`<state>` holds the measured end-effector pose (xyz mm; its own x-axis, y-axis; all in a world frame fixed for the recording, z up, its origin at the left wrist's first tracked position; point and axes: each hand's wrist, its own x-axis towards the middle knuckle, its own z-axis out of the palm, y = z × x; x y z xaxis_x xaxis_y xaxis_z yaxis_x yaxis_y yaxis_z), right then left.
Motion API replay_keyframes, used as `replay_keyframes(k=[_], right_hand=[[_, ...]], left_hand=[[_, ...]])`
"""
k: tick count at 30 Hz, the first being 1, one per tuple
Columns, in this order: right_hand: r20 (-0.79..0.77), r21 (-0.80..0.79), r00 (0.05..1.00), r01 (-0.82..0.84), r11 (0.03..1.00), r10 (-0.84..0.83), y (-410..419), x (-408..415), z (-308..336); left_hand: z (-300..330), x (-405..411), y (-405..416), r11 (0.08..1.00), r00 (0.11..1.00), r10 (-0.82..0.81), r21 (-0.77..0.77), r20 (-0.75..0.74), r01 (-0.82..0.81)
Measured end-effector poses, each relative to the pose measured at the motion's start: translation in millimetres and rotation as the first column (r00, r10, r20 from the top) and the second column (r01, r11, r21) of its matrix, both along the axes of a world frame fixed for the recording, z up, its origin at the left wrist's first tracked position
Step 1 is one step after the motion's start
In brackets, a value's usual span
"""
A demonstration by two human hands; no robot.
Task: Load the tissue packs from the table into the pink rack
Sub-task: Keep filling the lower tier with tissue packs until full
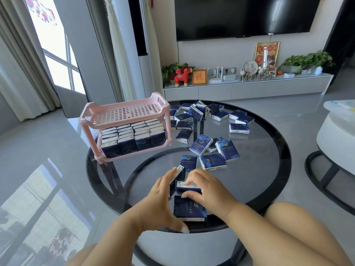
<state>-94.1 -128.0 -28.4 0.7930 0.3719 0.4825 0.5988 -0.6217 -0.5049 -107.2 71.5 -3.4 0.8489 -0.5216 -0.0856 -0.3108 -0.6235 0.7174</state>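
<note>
1. Right hand (201,187) fingers clamp one tissue pack (187,187), long axis crosswise.
2. Left hand (163,191) fingers curl round an upright pack (179,174) alongside.
3. Pink rack (124,127) lies ahead-left of both; left hand nearer. Top shelf bare.

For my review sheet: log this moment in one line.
left hand: holds upright blue tissue pack | right hand: grips another | pink plastic rack: lower shelf full

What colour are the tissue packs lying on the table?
Dark blue with white edges, seen in the head view: tissue packs on the table.
</note>
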Motion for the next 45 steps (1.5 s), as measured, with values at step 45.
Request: replay_keyframes(k=[45], right_hand=[[-0.601,0.436,0.785,0.166,0.885,0.149,15,-24,20]], left_hand=[[-6,14,-24,0.923,0.904,0.384,-0.090,0.190,-0.373]])
